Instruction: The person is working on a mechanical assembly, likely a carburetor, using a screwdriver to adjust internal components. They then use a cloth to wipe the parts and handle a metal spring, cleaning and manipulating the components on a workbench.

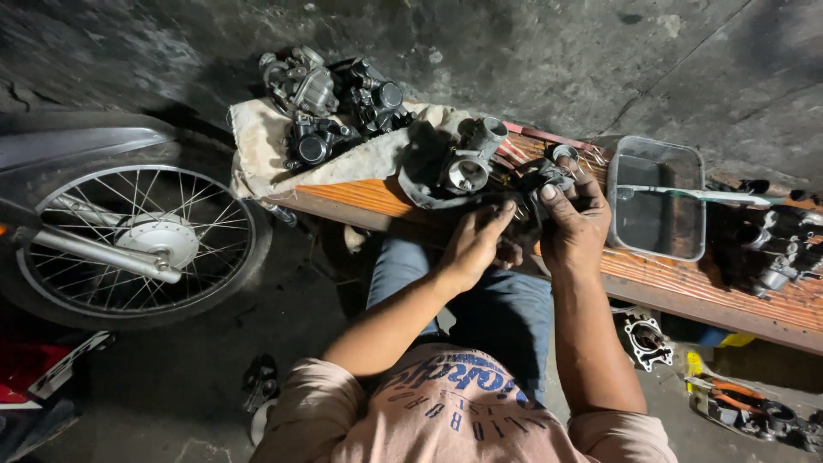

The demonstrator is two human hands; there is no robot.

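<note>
Both hands meet at the centre of the frame: the left hand (pixel 474 244) and the right hand (pixel 573 225) are closed together around a small dark metal part (pixel 533 199) over the wooden bench (pixel 669 283). Just above lies a carburetor (pixel 467 163) on a dirty rag (pixel 266 146); a clear plastic tub (pixel 656 199) sits right, and a spoked wheel (pixel 141 240) is at left.

Small dark part (pixel 536 193) btwn left hand (pixel 471 244) & right hand (pixel 576 225): mostly covered by fingers, kind unclear. Motorcycle wheel (pixel 141 244) cut by left edge. Dark engine parts (pixel 776 244) at right lost in shadow. Tools (pixel 741 410) bottom-right cropped, blurry.
</note>
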